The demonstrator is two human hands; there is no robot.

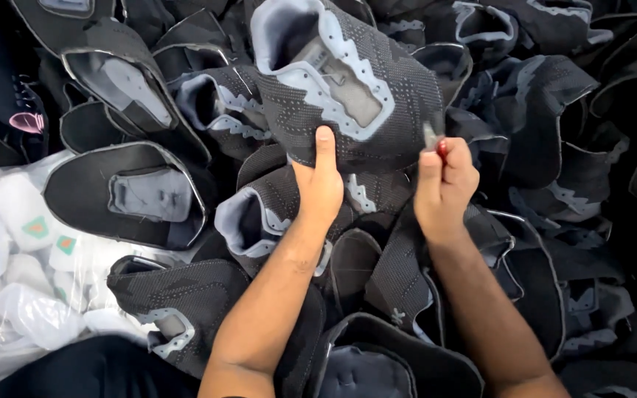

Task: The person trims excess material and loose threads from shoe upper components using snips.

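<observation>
While the left hand holds up a black knit shoe top with grey trim, the step in hand looks like snipping loose threads along its edge. This shoe top sits at the top middle of the head view, above a big pile of shoe tops just like it. The left thumb points straight up, pressed flat on the cloth. The right hand is closed around a small cutter with a red bit, its tip touching the shoe's right edge. Both arms reach up from below. A clear bag of white pieces lies at the left. Next, I think, the cutter needs careful aim at the thread.
</observation>
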